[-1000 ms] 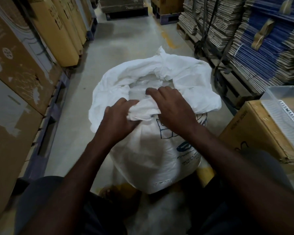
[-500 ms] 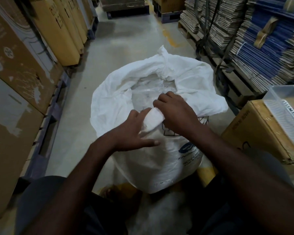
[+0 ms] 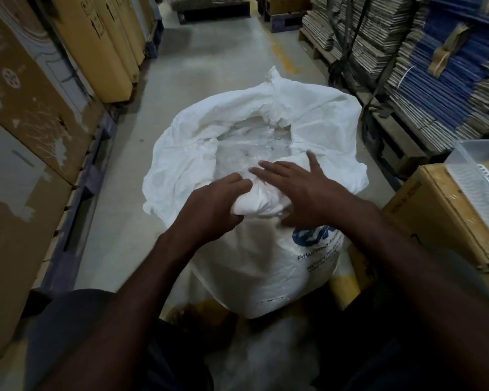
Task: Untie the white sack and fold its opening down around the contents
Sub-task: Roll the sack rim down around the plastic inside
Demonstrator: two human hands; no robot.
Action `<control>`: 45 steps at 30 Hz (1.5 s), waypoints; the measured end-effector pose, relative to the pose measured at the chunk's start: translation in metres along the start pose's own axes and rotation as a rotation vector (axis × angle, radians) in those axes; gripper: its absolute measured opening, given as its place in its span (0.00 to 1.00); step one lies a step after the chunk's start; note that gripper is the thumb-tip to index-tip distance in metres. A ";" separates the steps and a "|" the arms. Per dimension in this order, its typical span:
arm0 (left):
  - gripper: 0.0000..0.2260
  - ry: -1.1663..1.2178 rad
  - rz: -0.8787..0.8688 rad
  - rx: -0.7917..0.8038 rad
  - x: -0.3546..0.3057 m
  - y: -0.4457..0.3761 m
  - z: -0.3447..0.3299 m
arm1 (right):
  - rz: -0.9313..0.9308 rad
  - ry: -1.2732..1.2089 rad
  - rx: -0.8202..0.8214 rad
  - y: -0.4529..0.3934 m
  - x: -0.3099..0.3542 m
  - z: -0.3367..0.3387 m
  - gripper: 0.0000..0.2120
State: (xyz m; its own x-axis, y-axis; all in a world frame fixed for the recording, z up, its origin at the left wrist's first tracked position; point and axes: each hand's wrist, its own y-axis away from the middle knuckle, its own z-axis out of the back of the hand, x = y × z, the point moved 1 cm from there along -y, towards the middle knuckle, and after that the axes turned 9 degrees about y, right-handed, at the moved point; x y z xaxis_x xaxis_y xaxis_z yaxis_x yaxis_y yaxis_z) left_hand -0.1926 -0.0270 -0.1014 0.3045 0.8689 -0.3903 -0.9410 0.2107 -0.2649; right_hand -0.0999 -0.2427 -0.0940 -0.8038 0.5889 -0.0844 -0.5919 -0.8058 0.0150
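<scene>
A large white sack [image 3: 254,261] with a blue logo stands on the floor in front of me. Its mouth is open, and the rim [image 3: 187,156] is turned outward and down on the left, far and right sides. Inside shows clear plastic wrapping [image 3: 251,148] over the contents. My left hand [image 3: 209,210] is closed on a bunched roll of the near rim. My right hand [image 3: 302,190] lies flat on that same roll with its fingers spread, pressing on it.
Tall cardboard boxes [image 3: 40,114] on pallets line the left. Stacks of flattened cartons [image 3: 435,69] on pallets fill the right. A brown box [image 3: 441,221] with a clear plastic bin [image 3: 480,179] on top stands close at my right. The concrete aisle [image 3: 223,66] runs ahead.
My left hand moved up from the sack's side and closed on the near rim's roll. My right hand let go of the fabric and spread flat over it.
</scene>
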 end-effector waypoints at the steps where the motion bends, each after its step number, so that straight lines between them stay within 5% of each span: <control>1: 0.14 -0.023 -0.035 -0.029 -0.004 0.001 -0.002 | -0.005 0.035 -0.061 0.001 -0.002 0.002 0.53; 5: 0.11 -0.076 -0.076 -0.126 -0.014 0.007 -0.013 | -0.053 0.054 -0.207 -0.008 -0.007 0.006 0.30; 9: 0.31 0.360 0.213 0.065 -0.015 0.005 -0.019 | -0.167 -0.030 -0.320 -0.004 0.003 0.004 0.17; 12: 0.43 0.656 0.382 0.206 -0.021 -0.002 -0.015 | -0.174 -0.027 -0.380 0.002 0.018 -0.002 0.20; 15: 0.21 0.505 0.321 0.158 -0.018 -0.005 -0.017 | -0.128 -0.094 -0.344 0.003 0.015 -0.004 0.23; 17: 0.10 0.377 0.284 0.059 -0.018 -0.003 -0.022 | -0.034 -0.254 -0.193 0.008 0.002 -0.006 0.31; 20: 0.14 0.124 0.159 0.032 -0.028 0.006 -0.029 | -0.027 -0.136 0.172 0.025 -0.026 -0.007 0.55; 22: 0.16 -0.001 0.054 0.032 -0.033 0.010 -0.032 | -0.076 0.000 0.232 0.025 -0.045 -0.009 0.58; 24: 0.16 -0.025 0.038 0.014 -0.033 0.012 -0.031 | -0.115 0.032 0.163 0.020 -0.056 -0.010 0.53; 29: 0.16 0.078 0.164 -0.029 -0.023 0.020 -0.015 | -0.096 0.028 -0.122 0.005 -0.056 -0.009 0.21; 33: 0.14 0.002 0.126 -0.179 -0.006 0.024 -0.002 | -0.222 0.014 -0.282 0.007 -0.043 0.004 0.22; 38: 0.14 -0.098 0.272 -0.335 0.028 0.030 0.029 | -0.118 0.042 -0.438 0.000 0.011 0.003 0.23; 41: 0.22 -0.105 0.319 -0.222 0.030 0.037 0.041 | -0.062 0.026 -0.416 -0.010 0.048 -0.007 0.25; 43: 0.37 -0.120 0.243 0.043 0.019 0.041 0.041 | -0.023 0.014 -0.400 -0.012 0.067 -0.019 0.29; 45: 0.37 -0.114 0.230 0.225 0.001 0.044 0.031 | 0.006 0.010 -0.426 -0.015 0.080 -0.027 0.30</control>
State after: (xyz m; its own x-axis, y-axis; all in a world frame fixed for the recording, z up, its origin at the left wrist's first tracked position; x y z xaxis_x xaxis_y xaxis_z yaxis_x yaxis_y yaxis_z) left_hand -0.2384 -0.0025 -0.0862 0.0743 0.9470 -0.3125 -0.9960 0.0863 0.0248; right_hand -0.1543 -0.1853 -0.1276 -0.8054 0.5849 -0.0956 -0.5079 -0.7644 -0.3972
